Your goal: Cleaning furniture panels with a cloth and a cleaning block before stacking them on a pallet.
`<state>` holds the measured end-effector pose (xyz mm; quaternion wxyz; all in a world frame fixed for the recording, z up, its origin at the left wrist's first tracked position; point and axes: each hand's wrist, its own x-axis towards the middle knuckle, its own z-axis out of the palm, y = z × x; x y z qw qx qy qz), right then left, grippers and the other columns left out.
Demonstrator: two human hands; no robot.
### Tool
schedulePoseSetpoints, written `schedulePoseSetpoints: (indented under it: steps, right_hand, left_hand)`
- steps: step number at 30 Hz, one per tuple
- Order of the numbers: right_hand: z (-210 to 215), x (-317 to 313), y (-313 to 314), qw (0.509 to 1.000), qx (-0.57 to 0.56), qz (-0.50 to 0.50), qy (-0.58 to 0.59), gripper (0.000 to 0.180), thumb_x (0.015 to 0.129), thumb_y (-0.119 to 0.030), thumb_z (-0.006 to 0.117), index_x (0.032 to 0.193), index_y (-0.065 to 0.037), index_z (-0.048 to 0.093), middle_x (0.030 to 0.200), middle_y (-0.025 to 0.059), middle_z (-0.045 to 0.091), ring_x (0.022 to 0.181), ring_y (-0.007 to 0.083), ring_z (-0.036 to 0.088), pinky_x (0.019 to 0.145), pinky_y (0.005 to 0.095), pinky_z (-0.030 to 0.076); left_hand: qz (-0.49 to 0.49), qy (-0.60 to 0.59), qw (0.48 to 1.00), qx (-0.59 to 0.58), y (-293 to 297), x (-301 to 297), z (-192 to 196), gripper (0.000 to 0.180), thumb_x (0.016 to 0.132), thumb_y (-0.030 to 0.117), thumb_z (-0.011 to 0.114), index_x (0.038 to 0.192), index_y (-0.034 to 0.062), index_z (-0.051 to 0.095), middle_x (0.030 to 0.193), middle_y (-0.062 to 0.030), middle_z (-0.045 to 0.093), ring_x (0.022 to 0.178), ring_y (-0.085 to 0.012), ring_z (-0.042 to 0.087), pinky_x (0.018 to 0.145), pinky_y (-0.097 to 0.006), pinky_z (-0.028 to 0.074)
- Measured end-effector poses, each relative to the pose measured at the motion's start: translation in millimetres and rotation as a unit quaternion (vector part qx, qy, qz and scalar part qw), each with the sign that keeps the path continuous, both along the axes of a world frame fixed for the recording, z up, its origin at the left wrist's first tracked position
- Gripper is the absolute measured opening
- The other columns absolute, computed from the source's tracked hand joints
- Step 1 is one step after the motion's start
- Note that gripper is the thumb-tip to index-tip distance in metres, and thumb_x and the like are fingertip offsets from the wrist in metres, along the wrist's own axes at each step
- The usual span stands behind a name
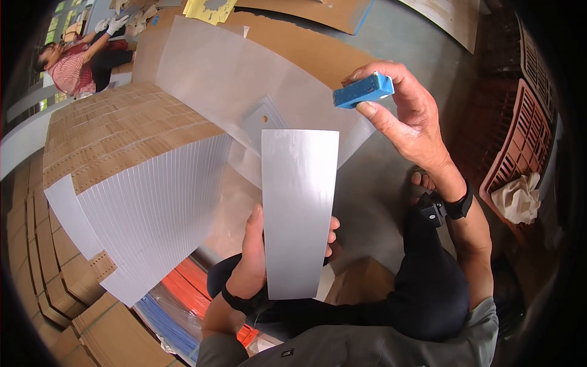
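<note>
My left hand (249,251) grips a long silver-grey panel (299,208) by its sides, thumb along the left edge and fingertips showing at the right edge. The panel stands lengthwise over my lap, its smooth face turned up, with faint streaks near the far end. Up and to the right, my right hand (416,116) pinches a small blue block (364,91) between thumb and fingers. The block has a worn, dark-marked side and is apart from the panel. Behind the panel lies a light grey plate with a hole (264,118), partly hidden.
On the left rises a large stack of grey-faced boards (159,202) with brown, drilled edges. Cardboard boxes (116,333) and orange-and-blue wrapped material (186,287) sit below it. Reddish-brown plastic crates (520,131) with crumpled paper (516,199) stand right. A gloved co-worker (76,70) sits far left.
</note>
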<state>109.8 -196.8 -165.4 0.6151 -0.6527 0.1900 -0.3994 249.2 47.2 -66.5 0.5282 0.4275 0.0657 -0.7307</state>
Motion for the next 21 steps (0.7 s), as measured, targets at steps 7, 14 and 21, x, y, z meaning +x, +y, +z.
schedulePoseSetpoints:
  steps: [7,14,21]
  right_hand:
    - [27,21,-12,0.989,-0.115,0.085,-0.032,0.029,0.086,-0.013,0.072,0.114,-0.007,0.067,0.104,0.0047,0.069,0.101,0.0214,0.06,0.095,0.0374,0.049]
    - [21,41,-23,0.978,-0.185,0.098,0.021,0.029,0.086,-0.017,0.072,0.113,-0.008,0.068,0.106,0.0043,0.068,0.103,0.023,0.058,0.092,0.0377,0.05]
    - [3,4,-14,1.0,0.01,-0.003,0.012,0.028,0.089,-0.015,0.073,0.114,-0.006,0.065,0.105,0.0012,0.068,0.102,0.0138,0.061,0.102,0.0331,0.044]
  left_hand:
    - [-0.069,-0.062,0.995,0.027,-9,-5,6,0.091,0.098,0.073,0.023,0.151,0.0006,0.034,0.138,-0.0217,0.054,0.117,-0.0262,0.059,0.098,-0.045,0.051]
    - [-0.04,-0.117,0.988,0.091,-17,-13,8,0.087,0.1,0.066,0.017,0.144,-0.0049,0.043,0.122,-0.0264,0.063,0.104,-0.0302,0.066,0.086,-0.044,0.057]
    - [-0.02,-0.034,0.999,-0.008,-1,1,-6,0.09,0.099,0.071,0.022,0.15,-0.0017,0.036,0.134,-0.0257,0.056,0.113,-0.0314,0.062,0.095,-0.046,0.053]
